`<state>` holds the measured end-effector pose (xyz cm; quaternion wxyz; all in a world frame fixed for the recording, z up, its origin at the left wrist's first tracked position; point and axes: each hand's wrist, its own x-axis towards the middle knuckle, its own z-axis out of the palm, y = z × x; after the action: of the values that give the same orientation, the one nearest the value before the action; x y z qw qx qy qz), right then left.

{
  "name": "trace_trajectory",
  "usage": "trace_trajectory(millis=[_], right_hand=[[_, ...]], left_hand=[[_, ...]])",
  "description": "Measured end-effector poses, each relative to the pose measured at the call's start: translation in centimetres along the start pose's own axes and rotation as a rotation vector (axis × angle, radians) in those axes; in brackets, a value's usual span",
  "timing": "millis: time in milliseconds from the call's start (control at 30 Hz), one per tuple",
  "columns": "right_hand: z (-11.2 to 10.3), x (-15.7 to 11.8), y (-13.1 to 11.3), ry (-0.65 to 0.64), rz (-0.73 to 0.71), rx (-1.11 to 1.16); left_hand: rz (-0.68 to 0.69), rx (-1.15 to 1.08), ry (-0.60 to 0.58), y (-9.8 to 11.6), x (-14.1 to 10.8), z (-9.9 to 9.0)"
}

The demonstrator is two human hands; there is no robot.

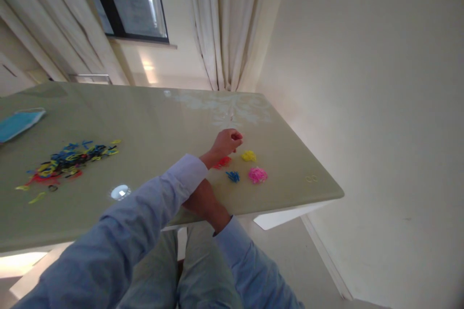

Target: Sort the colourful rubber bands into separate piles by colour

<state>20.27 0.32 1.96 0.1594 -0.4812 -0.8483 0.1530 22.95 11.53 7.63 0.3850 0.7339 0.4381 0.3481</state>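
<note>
My left hand is over the table, just above a small red pile and left of a yellow pile. Its fingers are curled together in a pinch; what they hold is too small to make out. My left forearm crosses over my right hand, which rests near the table's front edge with its fingers hidden under the sleeve. A blue pile and a pink pile lie right of my right hand. Further left, a mixed pile of coloured bands spreads over the table.
A light blue face mask lies at the table's far left. A shiny white round object sits beside my left sleeve. Two pale yellow rings lie near the right corner. A wall stands along the right.
</note>
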Motion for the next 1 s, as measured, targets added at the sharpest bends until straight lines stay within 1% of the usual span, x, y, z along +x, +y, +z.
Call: trace_trajectory(millis=[67,133,267,400,500,567,633,733,833,867,933,1000], right_hand=[[-0.3,-0.2,-0.1,-0.023,0.026,0.018],[-0.6,-0.4,-0.1,-0.005,0.040,0.056],[-0.8,-0.6,0.0,0.104,0.002,0.231],[-0.9,-0.8,0.0,0.146,-0.016,0.303],[-1.0,-0.9,0.1,0.139,-0.015,0.342],[-1.1,-0.7,0.1,0.139,0.020,0.396],[-1.2,-0.1,-0.1,0.145,0.077,0.465],[-1.4,1.7,-1.1,0.125,0.149,0.567],[-1.7,4.8,-2.9,0.091,0.119,0.608],[-1.7,6.2,-3.6,0.080,0.084,0.584],[-1.6,9.3,-4.9,0.063,0.008,0.467],[-1.1,12.8,-6.0,0.014,-0.035,0.268]], left_hand=[[-0.051,-0.112,0.071,-0.4,-1.1,-1.7],[-0.073,-0.159,0.143,-1.2,-2.7,-3.8],[-0.133,-0.196,0.339,-3.7,-7.4,-8.2],[-0.227,-0.123,0.542,-6.4,-13.3,-11.5],[-0.276,-0.001,0.608,-8.0,-17.3,-13.2],[-0.269,0.042,0.603,-8.9,-19.2,-14.0],[-0.243,0.021,0.571,-9.6,-20.5,-14.6],[-0.210,-0.044,0.525,-10.1,-21.3,-14.8],[-0.192,-0.109,0.521,-10.2,-21.4,-14.6],[-0.188,-0.146,0.529,-10.2,-21.4,-14.6],[-0.189,-0.244,0.555,-10.2,-21.4,-14.6],[-0.196,-0.364,0.576,-10.1,-21.3,-14.7]])
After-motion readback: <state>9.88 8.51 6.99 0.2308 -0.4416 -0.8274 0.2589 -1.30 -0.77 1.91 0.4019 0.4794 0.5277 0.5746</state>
